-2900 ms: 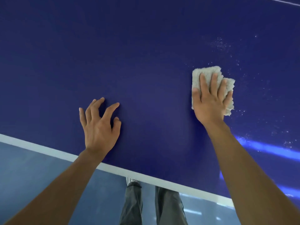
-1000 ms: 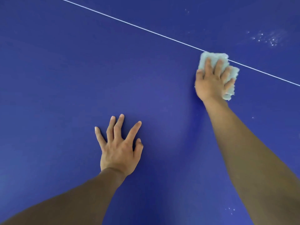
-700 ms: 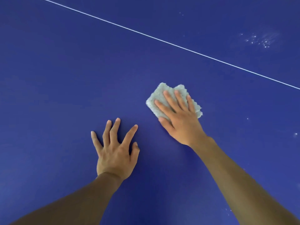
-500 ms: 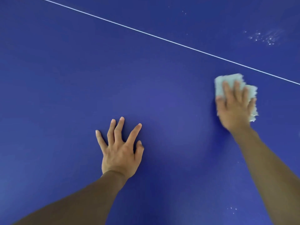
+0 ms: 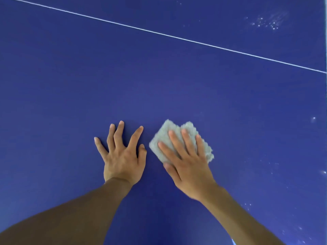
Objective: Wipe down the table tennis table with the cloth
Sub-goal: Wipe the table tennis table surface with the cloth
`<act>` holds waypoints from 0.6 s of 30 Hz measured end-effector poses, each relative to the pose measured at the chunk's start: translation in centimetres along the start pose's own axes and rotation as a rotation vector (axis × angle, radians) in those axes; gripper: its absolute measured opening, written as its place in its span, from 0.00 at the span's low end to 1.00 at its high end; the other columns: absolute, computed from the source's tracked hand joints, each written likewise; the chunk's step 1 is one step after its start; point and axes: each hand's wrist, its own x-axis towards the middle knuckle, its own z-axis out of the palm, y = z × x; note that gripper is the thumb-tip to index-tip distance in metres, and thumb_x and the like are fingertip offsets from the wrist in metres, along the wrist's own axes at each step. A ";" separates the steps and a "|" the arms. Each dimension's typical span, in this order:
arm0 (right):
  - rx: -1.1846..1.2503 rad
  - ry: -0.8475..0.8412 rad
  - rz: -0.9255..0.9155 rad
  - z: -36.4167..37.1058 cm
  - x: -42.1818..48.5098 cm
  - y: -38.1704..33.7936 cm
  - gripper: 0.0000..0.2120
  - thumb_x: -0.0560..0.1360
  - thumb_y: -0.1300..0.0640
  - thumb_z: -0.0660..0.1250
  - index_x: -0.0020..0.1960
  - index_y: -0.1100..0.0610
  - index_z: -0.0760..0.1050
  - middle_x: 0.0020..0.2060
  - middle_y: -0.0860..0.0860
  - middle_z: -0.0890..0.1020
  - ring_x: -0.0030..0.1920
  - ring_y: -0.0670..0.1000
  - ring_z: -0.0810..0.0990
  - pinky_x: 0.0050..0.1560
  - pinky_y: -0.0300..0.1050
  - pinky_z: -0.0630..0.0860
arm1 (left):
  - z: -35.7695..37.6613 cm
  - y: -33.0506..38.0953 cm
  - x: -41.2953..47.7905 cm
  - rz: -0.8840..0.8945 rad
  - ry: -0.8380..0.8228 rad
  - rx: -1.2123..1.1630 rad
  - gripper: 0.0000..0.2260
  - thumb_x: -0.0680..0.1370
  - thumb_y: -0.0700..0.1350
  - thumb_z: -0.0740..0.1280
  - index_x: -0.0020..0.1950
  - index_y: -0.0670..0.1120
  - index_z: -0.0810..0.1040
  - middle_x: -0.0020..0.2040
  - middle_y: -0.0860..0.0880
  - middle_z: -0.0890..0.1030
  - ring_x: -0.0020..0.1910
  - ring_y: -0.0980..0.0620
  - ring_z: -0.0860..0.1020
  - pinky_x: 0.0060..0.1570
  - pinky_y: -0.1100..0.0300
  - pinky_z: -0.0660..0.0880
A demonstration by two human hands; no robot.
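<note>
The dark blue table tennis table fills the view. A folded, fuzzy pale grey cloth lies flat on it near the middle. My right hand presses down on the cloth with fingers spread, covering its lower right part. My left hand rests flat on the bare table just left of the cloth, fingers apart, holding nothing.
A thin white line crosses the table diagonally from upper left to right. White specks of dust or droplets sit beyond the line at upper right, and more specks dot the right side.
My right hand has swept the cloth from the right, near the white line, back leftward and nearer, ending beside my left hand. The left hand has stayed planted.
</note>
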 end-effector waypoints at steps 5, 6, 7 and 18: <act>-0.029 -0.056 -0.016 -1.2 -2.8 3.9 0.26 0.86 0.40 0.48 0.83 0.39 0.53 0.85 0.46 0.52 0.85 0.57 0.47 0.80 0.69 0.48 | -0.3 0.2 0.0 0.002 -0.007 -0.037 0.23 0.83 0.56 0.53 0.79 0.60 0.63 0.82 0.41 0.57 0.83 0.40 0.50 0.76 0.27 0.43; 0.003 -0.039 0.107 -1.5 -2.0 4.7 0.26 0.85 0.39 0.46 0.83 0.38 0.50 0.85 0.46 0.50 0.85 0.56 0.44 0.80 0.69 0.46 | -0.4 0.2 0.0 -0.001 -0.012 -0.049 0.23 0.84 0.56 0.54 0.79 0.60 0.62 0.82 0.41 0.56 0.83 0.40 0.49 0.76 0.27 0.42; 0.030 -0.013 0.245 -1.8 -1.0 5.1 0.27 0.84 0.38 0.43 0.83 0.38 0.48 0.85 0.45 0.48 0.84 0.56 0.42 0.80 0.68 0.43 | -0.4 0.3 0.0 -0.007 -0.016 -0.061 0.23 0.83 0.56 0.54 0.80 0.60 0.62 0.83 0.41 0.56 0.83 0.41 0.49 0.76 0.27 0.42; 0.023 0.032 -0.043 4.6 -12.0 -14.1 0.25 0.85 0.43 0.56 0.82 0.42 0.62 0.85 0.49 0.55 0.84 0.61 0.50 0.79 0.72 0.52 | -1.0 -1.1 -0.5 0.051 0.030 -0.422 0.20 0.85 0.47 0.55 0.75 0.61 0.71 0.81 0.50 0.63 0.83 0.49 0.52 0.79 0.38 0.34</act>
